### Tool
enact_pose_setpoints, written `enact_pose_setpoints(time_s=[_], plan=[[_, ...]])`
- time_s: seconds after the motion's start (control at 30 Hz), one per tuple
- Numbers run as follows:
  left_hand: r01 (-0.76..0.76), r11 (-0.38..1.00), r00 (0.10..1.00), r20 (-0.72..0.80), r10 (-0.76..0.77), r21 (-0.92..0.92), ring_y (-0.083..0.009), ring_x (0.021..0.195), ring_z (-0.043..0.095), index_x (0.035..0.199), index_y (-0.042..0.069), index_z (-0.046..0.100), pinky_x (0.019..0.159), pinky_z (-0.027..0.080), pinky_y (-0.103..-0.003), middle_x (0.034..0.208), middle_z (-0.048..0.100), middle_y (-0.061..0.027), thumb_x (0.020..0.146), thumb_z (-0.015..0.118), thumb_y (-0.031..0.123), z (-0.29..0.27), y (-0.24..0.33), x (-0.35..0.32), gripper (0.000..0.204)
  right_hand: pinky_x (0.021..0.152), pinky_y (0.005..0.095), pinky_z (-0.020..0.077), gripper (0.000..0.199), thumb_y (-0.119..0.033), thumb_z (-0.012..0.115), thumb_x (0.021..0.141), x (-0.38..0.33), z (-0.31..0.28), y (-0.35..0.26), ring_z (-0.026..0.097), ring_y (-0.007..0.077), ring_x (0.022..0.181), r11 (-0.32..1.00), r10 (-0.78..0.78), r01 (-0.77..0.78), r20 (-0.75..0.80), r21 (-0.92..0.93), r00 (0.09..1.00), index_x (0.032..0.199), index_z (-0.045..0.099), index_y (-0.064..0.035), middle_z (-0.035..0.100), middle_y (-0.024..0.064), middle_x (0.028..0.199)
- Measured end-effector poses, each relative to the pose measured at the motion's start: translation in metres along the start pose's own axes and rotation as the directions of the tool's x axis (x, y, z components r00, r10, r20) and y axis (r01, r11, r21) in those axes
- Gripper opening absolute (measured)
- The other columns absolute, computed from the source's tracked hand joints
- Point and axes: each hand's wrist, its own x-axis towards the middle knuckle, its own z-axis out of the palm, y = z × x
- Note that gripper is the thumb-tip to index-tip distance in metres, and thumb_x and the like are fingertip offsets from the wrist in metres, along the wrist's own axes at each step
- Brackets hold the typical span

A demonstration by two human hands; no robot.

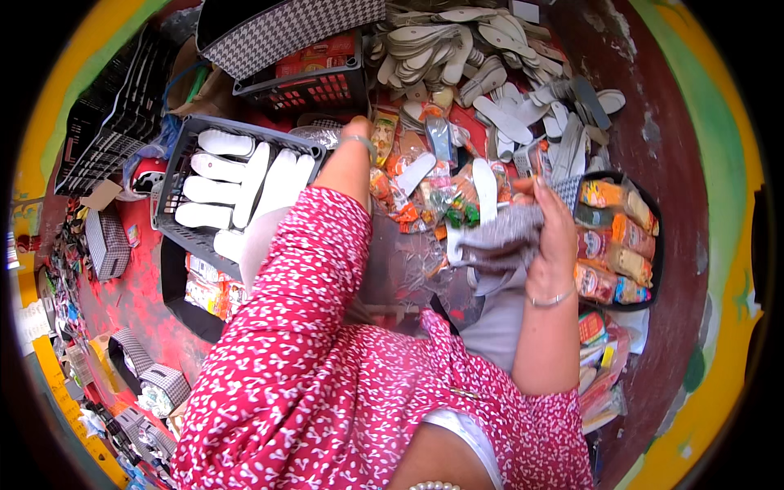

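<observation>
My right hand [554, 233] is closed around a bunch of grey insoles [502, 241], blurred by motion, in front of my lap. Just above them a white insole [484, 192] stands nearly upright; I cannot tell if the hand holds it too. My left arm reaches forward, and the left hand [358, 131] is at its far end, its fingers mostly hidden. Left of that arm is a dark plastic crate [196, 249] with several rows of white rolled or stacked insoles [216, 189]. Snack-like packets [404, 196] lie scattered between my hands.
A large heap of pale insoles [437, 53] lies ahead, with looser ones [506, 122] nearer. On the right stands a black bin [658, 237] of colourful packets. A houndstooth box [294, 37] and a red-filled crate [327, 91] sit far left; another black bin [173, 282] is under the near crate.
</observation>
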Motion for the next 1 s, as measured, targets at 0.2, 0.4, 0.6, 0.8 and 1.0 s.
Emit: enact_pose_setpoints(time_s=[0.2, 0.4, 0.6, 0.8, 1.0], plan=[[0.338, 0.901, 0.938, 0.017, -0.347, -0.271, -0.0298, 0.111, 0.053, 0.118, 0.006, 0.053, 0.094, 0.041, -0.039, 0.12, 0.056, -0.0165, 0.073, 0.066, 0.035, 0.057, 0.013, -0.056, 0.055, 0.062, 0.0192, 0.0381, 0.032, -0.028, 0.05, 0.092, -0.002, 0.001, 0.001, 0.05, 0.0075, 0.062, 0.992, 0.117, -0.114, 0.043, -0.055, 0.992, 0.088, 0.063, 0.0007, 0.057, 0.0032, 0.066], [0.063, 0.997, 0.998, 0.007, -0.064, 0.053, -0.0301, 0.121, 0.042, 0.128, 0.007, 0.034, 0.1, 0.035, -0.04, 0.125, 0.049, -0.0159, 0.068, 0.074, 0.033, 0.025, 0.007, -0.08, 0.077, 0.057, 0.0196, 0.0398, 0.032, -0.026, 0.049, 0.092, -0.005, 0.01, -0.008, 0.051, 0.0095, 0.058, 0.964, 0.261, -0.261, 0.006, 0.053, 0.965, 0.09, 0.06, 0.0039, 0.056, 0.0068, 0.063], [-0.01, 0.999, 1.0, -0.003, 0.01, -0.033, -0.0338, 0.107, 0.053, 0.131, 0.005, 0.031, 0.089, 0.043, -0.041, 0.118, 0.052, -0.0189, 0.063, 0.077, 0.024, 0.055, -0.001, -0.069, 0.085, 0.056, 0.0194, 0.04, 0.031, -0.025, 0.05, 0.092, -0.004, 0.014, -0.008, 0.051, 0.0091, 0.059, 0.96, 0.275, -0.276, 0.025, 0.04, 0.961, 0.09, 0.06, 0.0033, 0.057, 0.0063, 0.064], [0.262, 0.512, 0.959, 0.282, -0.039, -0.818, -0.0329, 0.096, 0.057, 0.125, 0.005, 0.035, 0.082, 0.046, -0.044, 0.11, 0.054, -0.0178, 0.056, 0.072, -0.001, 0.079, -0.014, -0.092, 0.078, 0.059, 0.0189, 0.041, 0.028, -0.025, 0.053, 0.09, -0.003, 0.024, -0.009, 0.053, 0.0077, 0.063, 0.984, 0.178, -0.177, 0.033, -0.027, 0.983, 0.09, 0.063, 0.0007, 0.058, 0.0019, 0.068], [0.4, -0.123, 0.778, 0.265, 0.57, -0.908, -0.0225, 0.072, 0.053, 0.114, 0.014, 0.046, 0.067, 0.044, -0.033, 0.099, 0.052, -0.0112, 0.071, 0.07, 0.035, 0.004, 0.05, -0.199, 0.054, 0.063, 0.021, 0.0452, 0.026, -0.024, 0.055, 0.089, 0.013, -0.004, 0.01, 0.057, 0.0097, 0.068, 0.982, 0.081, -0.081, 0.006, 0.172, 0.997, 0.09, 0.064, -0.0002, 0.06, 0.0034, 0.076]])
